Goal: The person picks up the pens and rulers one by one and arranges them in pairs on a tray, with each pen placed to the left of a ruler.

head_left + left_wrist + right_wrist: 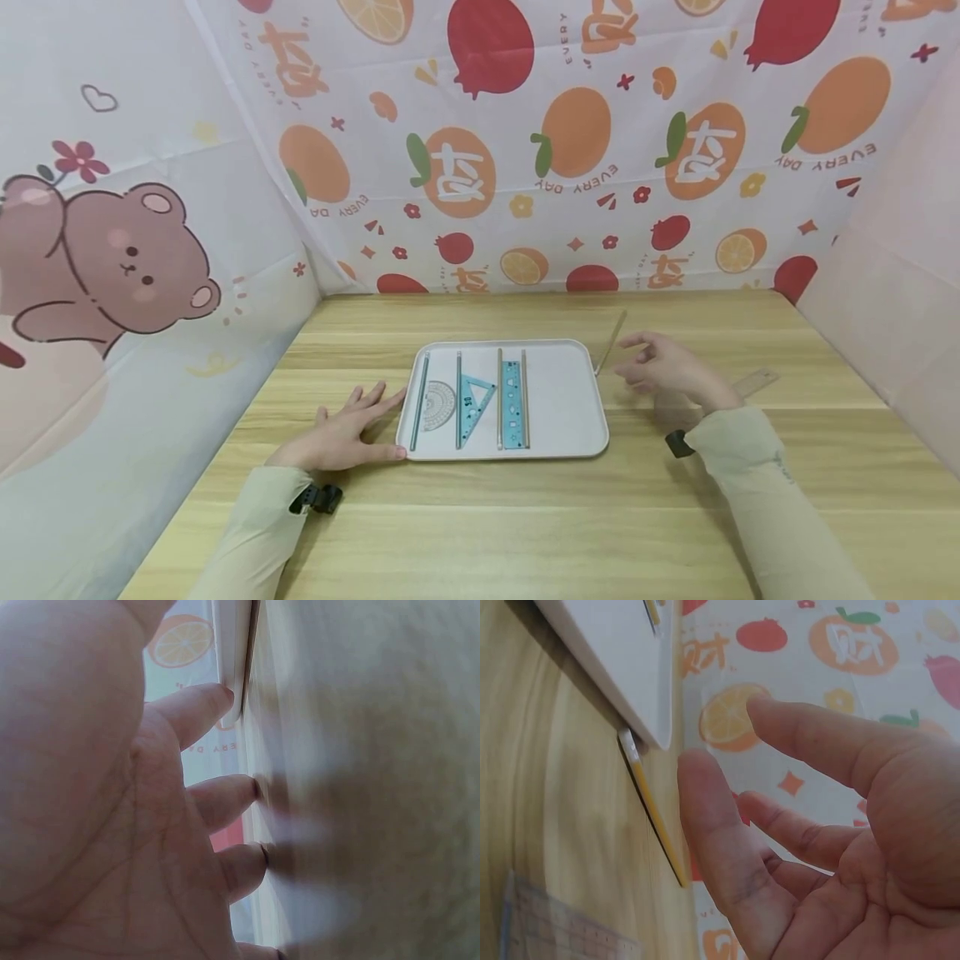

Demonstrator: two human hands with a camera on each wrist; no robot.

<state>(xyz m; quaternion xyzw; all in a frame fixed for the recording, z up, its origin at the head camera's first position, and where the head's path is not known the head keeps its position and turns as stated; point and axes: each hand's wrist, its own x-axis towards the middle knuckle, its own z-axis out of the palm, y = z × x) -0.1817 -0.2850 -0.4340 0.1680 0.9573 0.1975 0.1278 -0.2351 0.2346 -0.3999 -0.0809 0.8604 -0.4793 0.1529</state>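
Note:
A white tray (566, 408) lies on the wooden table. My left hand (341, 435) rests at its left side, fingers spread, with the thumb and index fingertips at the rim. In the left wrist view, fingers (225, 801) reach down to the tabletop beside the tray. My right hand (671, 367) hovers right of the tray, holding nothing, its fingers loosely bent. Nearest to it is a yellow pencil (612, 340), lying on the table with its pale end by the tray's right rim. A clear ruler (756, 382) lies on the table, partly hidden behind the right hand.
Inside the tray, from left to right, are a dark green pencil (420, 400), a clear protractor (438, 407), another green pencil (459, 408), a blue set square (468, 417), and a blue ruler (512, 408) between two wood-coloured pencils. Printed cloth (517, 217) hangs behind the table.

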